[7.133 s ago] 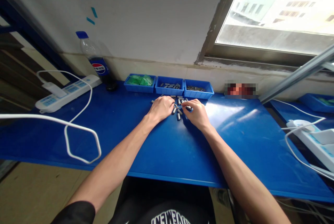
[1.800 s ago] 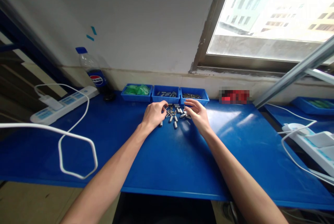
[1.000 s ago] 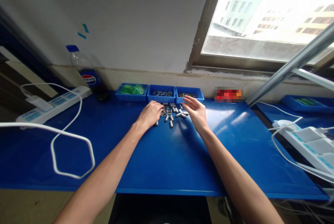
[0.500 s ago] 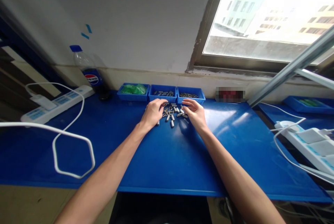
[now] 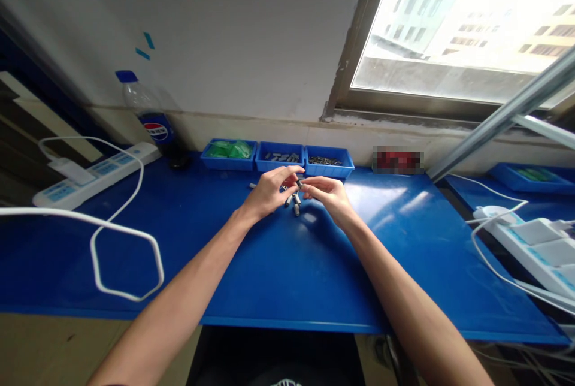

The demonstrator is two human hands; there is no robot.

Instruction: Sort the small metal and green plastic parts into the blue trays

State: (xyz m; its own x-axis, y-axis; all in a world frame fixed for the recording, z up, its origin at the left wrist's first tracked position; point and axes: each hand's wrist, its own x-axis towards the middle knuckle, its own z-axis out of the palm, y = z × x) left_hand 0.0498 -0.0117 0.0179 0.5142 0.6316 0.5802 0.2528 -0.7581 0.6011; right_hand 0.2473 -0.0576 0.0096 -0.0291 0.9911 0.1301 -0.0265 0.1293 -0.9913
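Note:
My left hand [image 5: 271,190] is closed, thumb and fingers pinching a small dark metal piece [image 5: 299,183] above the blue table. Fingertips of my right hand [image 5: 330,194] are pinched together and meet the other hand at this piece. What the right fingertips hold is too small to make out. Below the hands lie several small silvery metal cylinders [image 5: 296,209], partly covered by the fingers. Behind the hands, a blue bin [image 5: 279,165] holds grey cylinders, and the bin on its right [image 5: 330,169] holds thin metal pins.
A third blue bin [image 5: 228,163] has green plastic bags in it. A cola bottle [image 5: 155,128] stands at the back left, beside a white power strip [image 5: 96,176]. A white cable [image 5: 128,233] loops over the blue table [image 5: 287,272]. Another power strip [image 5: 534,245] lies at right.
My hands have come together over the loose metal parts, the right moving left and the left slightly right. A small dark metal piece now shows between their fingertips.

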